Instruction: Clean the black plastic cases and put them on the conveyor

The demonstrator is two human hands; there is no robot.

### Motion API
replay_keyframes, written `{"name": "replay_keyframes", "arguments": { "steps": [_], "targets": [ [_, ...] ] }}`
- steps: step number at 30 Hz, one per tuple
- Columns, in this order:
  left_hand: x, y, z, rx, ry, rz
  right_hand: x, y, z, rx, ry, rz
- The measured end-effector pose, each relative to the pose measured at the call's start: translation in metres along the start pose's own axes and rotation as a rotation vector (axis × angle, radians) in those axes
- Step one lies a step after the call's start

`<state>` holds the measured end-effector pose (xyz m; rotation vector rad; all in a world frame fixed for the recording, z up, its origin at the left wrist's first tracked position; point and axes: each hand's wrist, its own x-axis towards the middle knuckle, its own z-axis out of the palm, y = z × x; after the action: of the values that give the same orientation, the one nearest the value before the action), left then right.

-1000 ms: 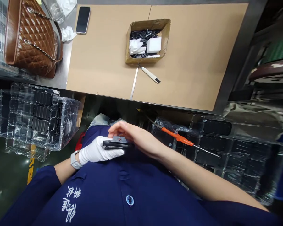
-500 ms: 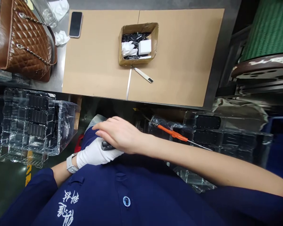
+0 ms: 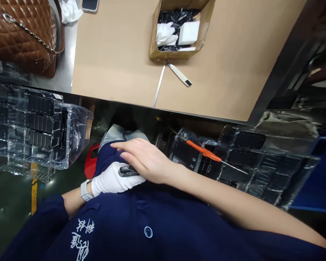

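Observation:
My left hand (image 3: pixel 108 179), in a white glove, is closed around a small black plastic piece (image 3: pixel 127 171) held against my front at the waist. Only one end of the piece shows; the rest is hidden by both hands. Bare and palm down, my right hand (image 3: pixel 146 159) lies across the piece and the gloved fingers. Its fingers are stretched out to the left, with the thumb a little apart. Whether its palm presses on the piece is hidden.
A cardboard box (image 3: pixel 154 45) of black parts and a utility knife (image 3: pixel 179 74) lie on the cardboard-covered table (image 3: pixel 114 58). Clear plastic trays (image 3: pixel 24 127) with black cases stand left. An orange-handled tool (image 3: pixel 203 150) rests on trays at right. A brown quilted bag (image 3: pixel 24 36) sits upper left.
The camera view has shifted, so the table and box sit higher and the box farther right. Both hands keep nearly the same hold on the black plastic piece.

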<state>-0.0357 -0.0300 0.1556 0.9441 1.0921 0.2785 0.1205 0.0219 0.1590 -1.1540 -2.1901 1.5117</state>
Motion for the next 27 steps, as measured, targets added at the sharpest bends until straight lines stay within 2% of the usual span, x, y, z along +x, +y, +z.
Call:
{"name": "replay_keyframes", "arguments": {
  "steps": [3,6,8,10,12,18,23,27],
  "targets": [
    [-0.012,0.007,-0.01,-0.052,0.015,0.007,-0.028,0.035,0.013,0.131,0.104,0.213],
    [-0.01,0.012,-0.013,-0.087,0.043,0.003,-0.052,0.062,0.028,0.3,0.299,0.465],
    [-0.007,0.013,-0.014,-0.104,0.025,-0.005,-0.059,0.067,0.034,0.394,0.443,0.508],
    [-0.004,0.013,-0.016,-0.088,0.005,0.003,-0.059,0.063,0.036,0.448,0.552,0.475],
    [0.001,0.013,-0.019,-0.046,0.002,0.061,-0.055,0.052,0.035,0.49,0.589,0.415],
    [0.028,0.014,-0.027,0.184,-0.011,0.344,-0.049,0.028,0.025,0.45,0.496,0.189],
    [0.049,0.02,-0.029,0.422,-0.033,0.439,-0.052,0.025,0.022,0.369,0.629,0.173],
    [0.062,0.032,-0.024,0.541,-0.051,0.487,-0.059,0.028,0.019,0.34,0.729,0.158]
  ]
}}
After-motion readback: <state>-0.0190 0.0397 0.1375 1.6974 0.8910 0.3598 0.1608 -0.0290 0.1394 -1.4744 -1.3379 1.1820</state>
